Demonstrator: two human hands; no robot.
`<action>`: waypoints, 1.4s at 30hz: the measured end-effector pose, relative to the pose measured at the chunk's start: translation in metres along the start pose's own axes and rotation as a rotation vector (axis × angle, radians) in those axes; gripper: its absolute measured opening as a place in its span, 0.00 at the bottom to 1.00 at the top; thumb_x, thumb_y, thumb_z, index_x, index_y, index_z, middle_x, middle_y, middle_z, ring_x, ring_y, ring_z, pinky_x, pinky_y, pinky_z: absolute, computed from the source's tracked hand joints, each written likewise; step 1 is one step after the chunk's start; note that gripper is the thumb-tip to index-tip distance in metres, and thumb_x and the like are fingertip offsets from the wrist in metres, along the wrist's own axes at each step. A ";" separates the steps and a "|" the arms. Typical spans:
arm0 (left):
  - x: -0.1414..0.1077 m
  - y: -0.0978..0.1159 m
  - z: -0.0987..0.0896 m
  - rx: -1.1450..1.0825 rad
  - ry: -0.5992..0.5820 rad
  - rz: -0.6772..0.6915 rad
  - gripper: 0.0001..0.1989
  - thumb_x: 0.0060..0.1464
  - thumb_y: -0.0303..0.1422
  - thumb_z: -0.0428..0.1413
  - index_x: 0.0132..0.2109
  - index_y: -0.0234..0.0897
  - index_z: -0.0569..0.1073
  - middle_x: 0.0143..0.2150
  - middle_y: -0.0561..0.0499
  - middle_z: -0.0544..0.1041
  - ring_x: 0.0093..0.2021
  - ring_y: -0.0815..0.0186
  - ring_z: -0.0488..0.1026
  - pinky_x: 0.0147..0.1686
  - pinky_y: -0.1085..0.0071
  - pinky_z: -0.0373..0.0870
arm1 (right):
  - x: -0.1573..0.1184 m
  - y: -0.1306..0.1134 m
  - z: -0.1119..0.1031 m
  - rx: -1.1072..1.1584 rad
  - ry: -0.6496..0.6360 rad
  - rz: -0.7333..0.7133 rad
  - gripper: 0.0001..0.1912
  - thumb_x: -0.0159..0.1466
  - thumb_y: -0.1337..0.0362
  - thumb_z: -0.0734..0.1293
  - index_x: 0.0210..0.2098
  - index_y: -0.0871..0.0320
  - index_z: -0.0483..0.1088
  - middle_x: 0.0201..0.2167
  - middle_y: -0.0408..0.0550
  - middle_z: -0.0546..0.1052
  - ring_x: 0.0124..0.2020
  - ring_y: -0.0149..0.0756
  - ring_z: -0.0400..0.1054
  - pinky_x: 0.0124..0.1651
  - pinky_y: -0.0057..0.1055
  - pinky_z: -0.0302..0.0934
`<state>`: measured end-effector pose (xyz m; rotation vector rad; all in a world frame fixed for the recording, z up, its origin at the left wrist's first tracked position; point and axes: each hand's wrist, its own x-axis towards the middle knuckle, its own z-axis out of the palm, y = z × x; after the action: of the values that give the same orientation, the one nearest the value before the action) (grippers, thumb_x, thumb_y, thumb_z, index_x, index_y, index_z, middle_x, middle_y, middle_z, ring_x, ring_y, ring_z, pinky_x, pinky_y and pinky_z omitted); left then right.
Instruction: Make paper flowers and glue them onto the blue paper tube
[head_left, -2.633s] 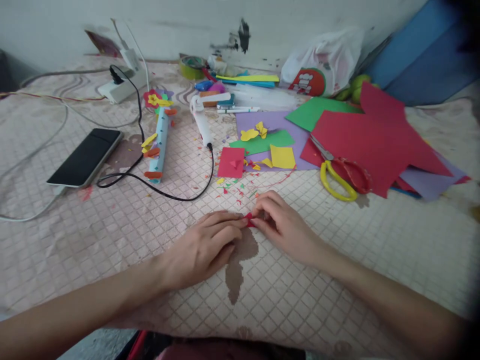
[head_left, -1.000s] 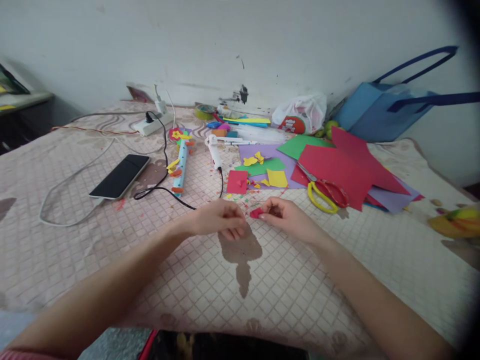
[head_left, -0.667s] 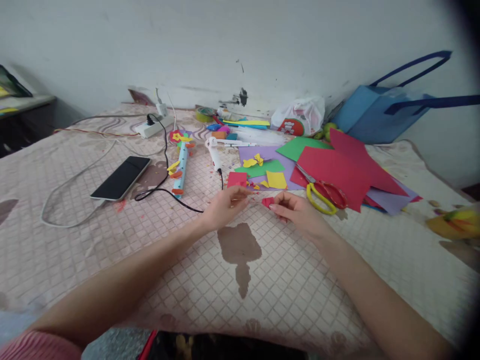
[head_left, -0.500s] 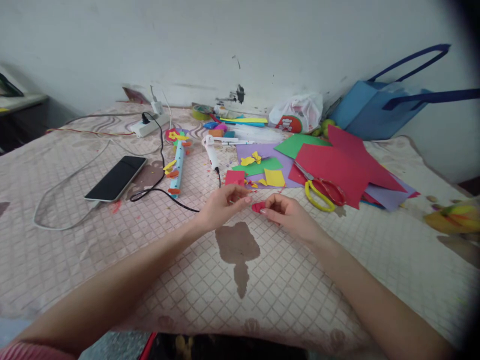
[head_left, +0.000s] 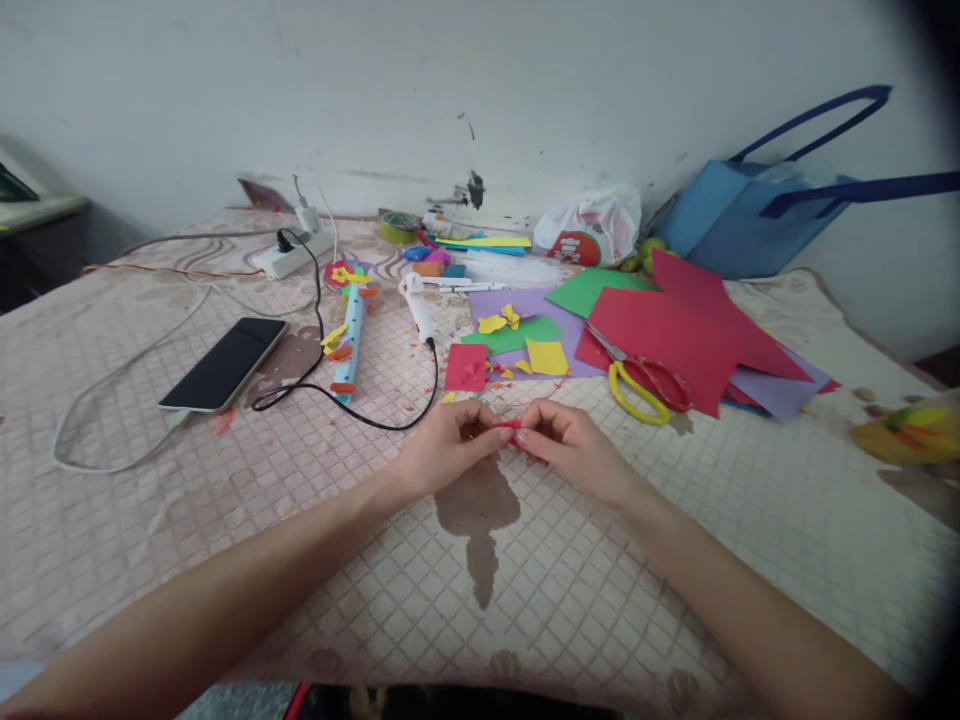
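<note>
A small red paper piece is pinched between both hands above the patterned tablecloth. My left hand grips its left side with thumb and fingertips, and my right hand holds its right side. The fingertips of the two hands nearly meet, and they hide most of the piece. Just beyond them lie a red paper square with a small red scrap on it and a yellow paper square. Scissors with yellow and red handles rest to the right of these.
A white glue gun with a black cord lies beyond my left hand. Farther left are a decorated blue strip, a phone and a power strip. Red sheets and a blue bag stand at the right.
My left hand has come down and right to take hold of the red piece, which my right hand held alone. The hands are now together, and the red square is uncovered.
</note>
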<state>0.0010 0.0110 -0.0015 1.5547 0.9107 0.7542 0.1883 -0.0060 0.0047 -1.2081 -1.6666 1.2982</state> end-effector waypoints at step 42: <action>-0.001 0.001 -0.002 -0.446 0.198 -0.219 0.07 0.50 0.30 0.59 0.37 0.32 0.72 0.33 0.51 0.74 0.30 0.72 0.72 0.32 0.74 0.72 | 0.005 0.010 0.012 -0.617 0.208 -0.723 0.09 0.62 0.72 0.62 0.39 0.54 0.71 0.38 0.49 0.74 0.42 0.38 0.67 0.45 0.40 0.65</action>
<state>-0.0007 0.0113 -0.0001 0.9864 0.9607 0.8922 0.1785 -0.0042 -0.0080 -0.8600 -2.1270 0.2144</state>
